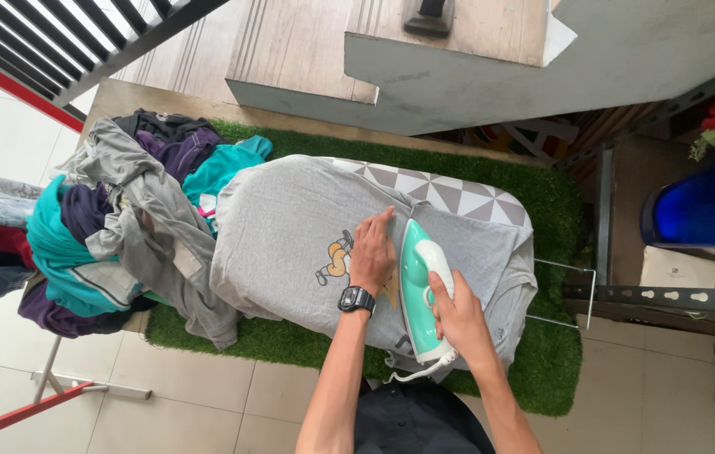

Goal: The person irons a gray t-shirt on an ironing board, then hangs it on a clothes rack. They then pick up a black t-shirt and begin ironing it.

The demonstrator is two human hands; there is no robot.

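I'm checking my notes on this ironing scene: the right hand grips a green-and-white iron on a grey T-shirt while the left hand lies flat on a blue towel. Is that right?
Not quite. In the head view the left hand lies flat on the same grey T-shirt, not on a blue towel. The rest holds: the right hand grips the green-and-white iron on that shirt.

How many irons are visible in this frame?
1. A white and green iron stands on the grey T-shirt spread over the ironing board, gripped by the right hand. The left hand presses the shirt beside it.
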